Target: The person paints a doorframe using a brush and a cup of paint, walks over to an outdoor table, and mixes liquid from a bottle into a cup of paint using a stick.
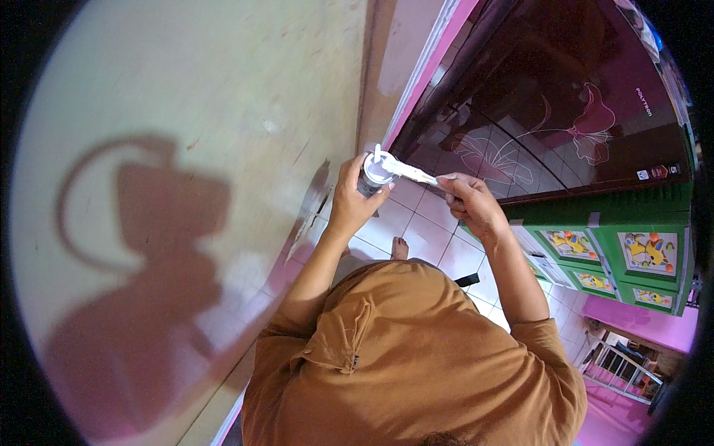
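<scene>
Near the middle of the view, my left hand [352, 199] is closed around a small grey container [367, 184] with a white rim and a small upright white tab on top. My right hand [476, 204] pinches the thin end of a white stick-like tool [415, 174]. The tool's broader end looks coated in something white and lies at the container's mouth. Whether its tip reaches inside is too small to tell.
A pale wall or door panel [245, 89], bearing my shadow, fills the left. On the right stand a dark glossy refrigerator [550, 74] with a flower design and a green drawer cabinet [647, 215] with cartoon pictures. Below are white floor tiles [387, 219] and a bare foot [400, 248].
</scene>
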### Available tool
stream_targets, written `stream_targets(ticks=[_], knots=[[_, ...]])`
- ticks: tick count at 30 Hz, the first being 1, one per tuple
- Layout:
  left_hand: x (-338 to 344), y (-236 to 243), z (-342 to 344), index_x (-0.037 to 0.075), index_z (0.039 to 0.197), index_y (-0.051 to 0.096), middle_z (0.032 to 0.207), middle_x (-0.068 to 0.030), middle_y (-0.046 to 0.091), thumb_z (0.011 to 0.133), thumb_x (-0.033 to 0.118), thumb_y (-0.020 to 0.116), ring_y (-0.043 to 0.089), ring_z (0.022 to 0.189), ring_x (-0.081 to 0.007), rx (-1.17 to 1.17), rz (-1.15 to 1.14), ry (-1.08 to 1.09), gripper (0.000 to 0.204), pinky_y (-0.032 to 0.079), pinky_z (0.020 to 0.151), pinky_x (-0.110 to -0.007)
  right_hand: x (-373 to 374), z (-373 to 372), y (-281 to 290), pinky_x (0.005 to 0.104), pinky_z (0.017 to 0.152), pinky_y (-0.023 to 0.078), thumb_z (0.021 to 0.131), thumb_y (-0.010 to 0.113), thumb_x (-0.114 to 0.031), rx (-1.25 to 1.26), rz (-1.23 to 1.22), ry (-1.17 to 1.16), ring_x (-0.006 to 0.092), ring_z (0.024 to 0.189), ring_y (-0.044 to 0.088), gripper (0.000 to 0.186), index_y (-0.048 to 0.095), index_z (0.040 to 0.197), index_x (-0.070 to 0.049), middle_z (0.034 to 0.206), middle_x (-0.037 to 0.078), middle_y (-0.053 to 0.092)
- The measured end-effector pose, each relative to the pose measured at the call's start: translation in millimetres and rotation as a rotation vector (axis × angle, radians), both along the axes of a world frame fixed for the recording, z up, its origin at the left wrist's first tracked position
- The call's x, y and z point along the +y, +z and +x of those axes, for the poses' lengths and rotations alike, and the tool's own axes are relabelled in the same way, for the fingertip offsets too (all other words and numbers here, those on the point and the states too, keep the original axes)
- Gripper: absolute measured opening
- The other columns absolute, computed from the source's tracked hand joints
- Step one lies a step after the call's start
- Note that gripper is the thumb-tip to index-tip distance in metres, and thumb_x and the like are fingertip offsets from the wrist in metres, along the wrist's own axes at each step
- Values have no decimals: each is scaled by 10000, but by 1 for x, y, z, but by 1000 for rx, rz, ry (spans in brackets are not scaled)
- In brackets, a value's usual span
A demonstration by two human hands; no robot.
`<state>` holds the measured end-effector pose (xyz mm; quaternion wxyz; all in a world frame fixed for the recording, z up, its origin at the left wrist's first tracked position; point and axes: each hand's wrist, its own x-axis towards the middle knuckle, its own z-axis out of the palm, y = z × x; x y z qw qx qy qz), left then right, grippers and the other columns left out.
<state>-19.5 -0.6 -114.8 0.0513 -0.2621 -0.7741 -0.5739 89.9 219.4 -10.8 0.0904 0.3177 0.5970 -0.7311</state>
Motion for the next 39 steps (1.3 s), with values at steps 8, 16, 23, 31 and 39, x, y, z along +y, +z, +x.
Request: stream_targets(ticks=[8, 16, 23, 31, 39], knots=[[4, -14, -11, 10, 1364, 524, 1274, -203, 593, 771, 198, 868, 612, 1179, -377, -70, -36, -27, 711, 507, 987, -442, -16, -8, -11, 207, 520, 302, 1017, 639, -231, 63, -338, -117, 55, 596, 453, 164, 623, 1075, -79, 787, -15, 608], [-20, -35, 1, -30, 1386, 511, 1257, -191, 645, 765, 200, 898, 630, 1190, -276, -159, -74, 10, 766, 486, 1029, -394, -26, -65, -31, 253, 574, 488, 1039, 607, -249, 77, -270, -135, 125, 698, 639, 178, 605, 1081, -77, 858, 38, 680], [-47, -37, 19, -49, 1369, 509, 1275, -207, 634, 753, 152, 889, 623, 1198, -281, -190, -105, 60, 751, 481, 1040, -390, -36, -109, -60, 270, 557, 513, 1044, 581, -213, 66, -304, -310, 151, 709, 654, 187, 614, 1089, -35, 880, 63, 683], [-60, -39, 26, -30, 1347, 520, 1220, -206, 639, 744, 164, 889, 655, 1120, -324, -161, -102, 57, 734, 520, 965, -413, -57, -89, -27, 269, 591, 539, 1047, 601, -268, 342, -209, -350, 147, 732, 671, 255, 616, 1148, -34, 931, 77, 687], [-64, -38, 35, -21, 1343, 517, 1222, -220, 612, 740, 155, 878, 644, 1104, -370, -144, -96, 10, 724, 523, 941, -439, -61, -123, -58, 309, 723, 620, 1044, 591, -206, 162, -276, -453, 214, 847, 715, 245, 587, 1126, 25, 949, 114, 666]])
